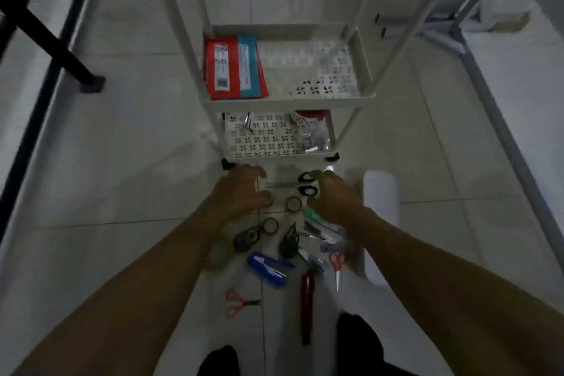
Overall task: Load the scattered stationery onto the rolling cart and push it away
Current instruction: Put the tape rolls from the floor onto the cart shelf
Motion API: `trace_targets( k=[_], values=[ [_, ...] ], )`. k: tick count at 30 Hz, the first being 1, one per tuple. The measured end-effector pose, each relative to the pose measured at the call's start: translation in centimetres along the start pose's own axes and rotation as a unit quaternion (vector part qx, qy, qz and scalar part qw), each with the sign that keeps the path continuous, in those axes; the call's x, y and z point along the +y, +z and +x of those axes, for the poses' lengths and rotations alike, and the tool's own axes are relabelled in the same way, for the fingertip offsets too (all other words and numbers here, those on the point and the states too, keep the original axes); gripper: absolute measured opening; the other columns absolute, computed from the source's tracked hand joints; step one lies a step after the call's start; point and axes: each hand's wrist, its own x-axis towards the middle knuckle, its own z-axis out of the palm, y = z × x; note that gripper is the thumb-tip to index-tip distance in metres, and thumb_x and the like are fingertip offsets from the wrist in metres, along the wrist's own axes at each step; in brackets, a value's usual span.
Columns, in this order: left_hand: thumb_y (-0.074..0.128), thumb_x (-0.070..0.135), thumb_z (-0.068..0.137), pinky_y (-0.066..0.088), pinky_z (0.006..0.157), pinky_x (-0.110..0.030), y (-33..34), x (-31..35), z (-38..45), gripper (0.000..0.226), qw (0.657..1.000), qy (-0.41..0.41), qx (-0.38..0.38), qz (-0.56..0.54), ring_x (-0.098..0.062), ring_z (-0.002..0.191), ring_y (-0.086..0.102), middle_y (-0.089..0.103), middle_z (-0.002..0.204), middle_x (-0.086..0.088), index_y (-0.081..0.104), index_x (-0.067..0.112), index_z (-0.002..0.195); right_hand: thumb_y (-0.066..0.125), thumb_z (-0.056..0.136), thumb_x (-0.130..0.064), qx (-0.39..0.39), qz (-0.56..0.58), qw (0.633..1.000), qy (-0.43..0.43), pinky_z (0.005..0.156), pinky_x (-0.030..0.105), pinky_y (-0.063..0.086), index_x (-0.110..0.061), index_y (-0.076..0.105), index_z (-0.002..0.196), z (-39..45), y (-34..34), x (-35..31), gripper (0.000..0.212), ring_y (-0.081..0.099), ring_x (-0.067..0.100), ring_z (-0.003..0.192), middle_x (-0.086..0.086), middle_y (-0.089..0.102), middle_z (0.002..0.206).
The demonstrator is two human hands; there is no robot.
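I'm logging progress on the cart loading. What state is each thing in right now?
Cart: standing, partly loaded.
Red packet: flat on the upper tray.
Clear pouch: on the lower tray.
Black scissors: closed, on the floor between the hands.
Tape roll: flat on the floor.
Blue stapler: on the floor.
Pink scissors: on the floor, handles spread.
Left hand: open, reaching down.
Right hand: open, reaching down.
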Motion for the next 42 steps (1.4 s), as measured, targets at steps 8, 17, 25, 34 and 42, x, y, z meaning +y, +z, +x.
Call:
trace_targets(
  k=[8, 17, 25, 34, 42],
  values=[
    [0.067, 0.070, 0.065, 0.039, 0.105, -0.048, 2.7, -6.9, 3.3, 0.093, 0.958, -0.045, -0.119, 0.256, -0.030, 0.133, 0.036, 0.033, 0.149, -0.005, 0.035, 0.031, 0.143, 0.068, 0.075, -0.060, -0.095, -0.207, 0.973, -0.025, 0.100, 0.053, 0.044, -0.018, 0.027, 0.149, 3.4, 3.7, 6.1, 0.094, 0.044, 0.034, 0.125, 0.013, 0.042, 0.139],
    [0.084, 0.059, 0.061, 0.046, 0.098, -0.042, 2.3, -7.5, 1.9, 0.118, 0.944, -0.045, -0.141, 0.296, -0.033, 0.129, 0.044, 0.035, 0.144, -0.010, 0.018, 0.021, 0.151, 0.083, 0.065, -0.052, -0.145, -0.227, 0.963, -0.007, 0.101, 0.048, 0.046, -0.017, 0.023, 0.149, 3.6, 4.3, 6.8, 0.110, 0.041, 0.037, 0.127, 0.013, 0.036, 0.139],
    [0.078, 0.063, 0.066, 0.046, 0.102, -0.042, 0.2, -3.7, 1.0, 0.112, 0.952, 0.006, -0.101, 0.290, -0.031, 0.130, 0.045, 0.037, 0.148, -0.012, 0.020, 0.018, 0.150, 0.087, 0.062, -0.045, -0.095, -0.193, 0.976, -0.027, 0.104, 0.047, 0.043, -0.014, 0.019, 0.150, 4.1, 1.5, 3.4, 0.115, 0.037, 0.037, 0.134, 0.016, 0.029, 0.151],
    [0.065, 0.080, 0.049, 0.054, 0.090, -0.036, -7.3, 4.6, -0.9, 0.102, 0.968, 0.053, -0.039, 0.242, -0.015, 0.109, 0.056, 0.055, 0.133, 0.004, 0.045, 0.032, 0.137, 0.084, 0.065, -0.051, -0.054, -0.166, 0.983, -0.052, 0.107, 0.045, 0.042, -0.023, 0.022, 0.152, 2.7, -6.3, -3.7, 0.110, 0.036, 0.034, 0.135, 0.011, 0.023, 0.155],
    [0.057, 0.086, 0.046, 0.048, 0.097, -0.033, -15.3, 11.2, -6.1, 0.114, 0.970, 0.063, 0.034, 0.232, -0.013, 0.122, 0.049, 0.046, 0.146, 0.011, 0.037, 0.037, 0.146, 0.080, 0.063, -0.057, -0.019, -0.190, 0.979, -0.076, 0.095, 0.037, 0.042, -0.029, 0.036, 0.147, -1.2, -18.4, -8.8, 0.099, 0.044, 0.026, 0.129, 0.002, 0.039, 0.148]
  ],
)
